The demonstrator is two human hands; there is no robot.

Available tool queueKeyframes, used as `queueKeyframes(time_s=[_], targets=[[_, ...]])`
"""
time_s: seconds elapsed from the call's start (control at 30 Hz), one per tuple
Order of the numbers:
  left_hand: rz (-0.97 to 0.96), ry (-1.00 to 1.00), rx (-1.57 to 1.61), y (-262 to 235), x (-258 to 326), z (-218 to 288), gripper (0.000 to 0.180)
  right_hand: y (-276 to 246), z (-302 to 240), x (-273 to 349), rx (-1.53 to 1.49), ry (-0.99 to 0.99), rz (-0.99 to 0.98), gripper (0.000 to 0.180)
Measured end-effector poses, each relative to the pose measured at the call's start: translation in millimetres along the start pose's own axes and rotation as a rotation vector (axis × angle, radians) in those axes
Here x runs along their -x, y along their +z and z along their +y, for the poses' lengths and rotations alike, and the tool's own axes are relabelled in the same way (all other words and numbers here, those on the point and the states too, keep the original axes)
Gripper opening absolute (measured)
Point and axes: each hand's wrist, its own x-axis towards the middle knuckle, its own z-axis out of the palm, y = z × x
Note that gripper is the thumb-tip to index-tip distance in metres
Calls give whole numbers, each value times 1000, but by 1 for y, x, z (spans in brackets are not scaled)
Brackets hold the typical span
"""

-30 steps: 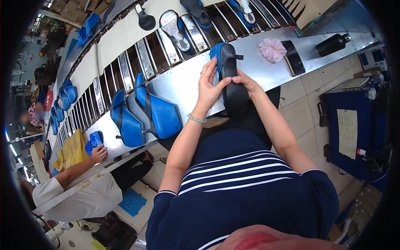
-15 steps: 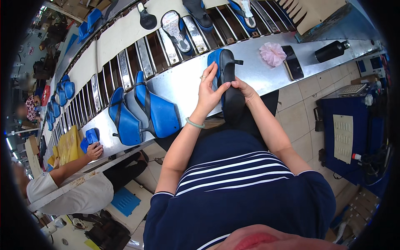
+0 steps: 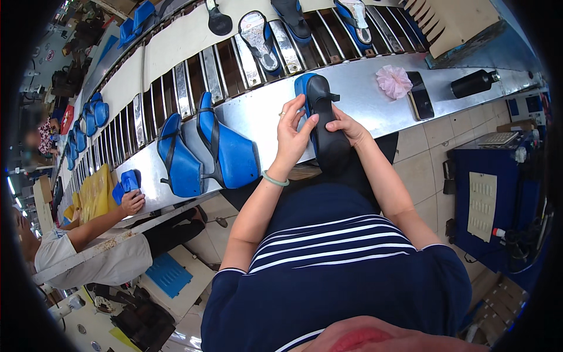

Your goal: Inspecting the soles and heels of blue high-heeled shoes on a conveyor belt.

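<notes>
In front of my body I hold a sandal (image 3: 326, 134) on a blue shoe last, its black sole facing up and its small heel at the far end. My left hand (image 3: 291, 134) grips its left side, fingers along the blue edge and thumb near the sole's rim. My right hand (image 3: 349, 127) closes on the right side, with the thumb lying on the sole. To the left on the metal ledge lie a blue last with black straps (image 3: 183, 168) and a second strapped blue last (image 3: 234, 155), both with thin heels.
Beyond the metal ledge (image 3: 270, 120) runs a roller conveyor (image 3: 226, 73) carrying an open sandal (image 3: 258, 44) and other shoe parts. To the right are a pink scrunchie (image 3: 393, 81), a phone (image 3: 420, 97) and a black bottle (image 3: 474, 84). A co-worker's hand (image 3: 132, 202) touches a blue last at left.
The sandal has turned slightly in my hands, its heel now pointing less far to the right. My right thumb has slid up along the sole. The whole view has shifted a little.
</notes>
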Motion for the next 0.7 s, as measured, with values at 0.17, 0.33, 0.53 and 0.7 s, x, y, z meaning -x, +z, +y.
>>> queueKeyframes(time_s=[0.17,0.33,0.53,0.7], targets=[[138,-79,-124,-13,1,19,57,27,-8,1,264,-38,17,108],[206,-95,-98,-27,12,15,58,44,-5,-2,581,-184,-18,118],[231,-86,94,-26,23,27,58,56,-16,6,758,-319,-43,120],[229,-60,204,-18,26,45,57,63,-26,11,858,-419,-59,120]])
